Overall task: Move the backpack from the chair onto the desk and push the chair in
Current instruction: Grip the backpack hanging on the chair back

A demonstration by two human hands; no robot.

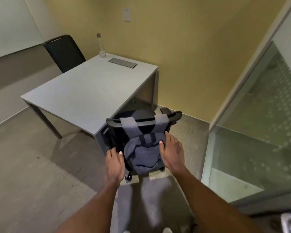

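Both hands' grips spread open: left hand (114,163), right hand (171,151) flanking grey fabric backpack (144,154) hung on black chair (143,121).

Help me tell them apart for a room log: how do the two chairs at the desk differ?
The near chair carries a grey backpack hung by its straps; the far chair carries nothing. The near chair has armrests; none show on the far chair. Both are black, at the desk.

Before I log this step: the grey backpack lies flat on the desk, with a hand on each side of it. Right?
Not quite. The head view shows the backpack hanging by its straps from the chair, not on the desk. The left hand and right hand do flank it.
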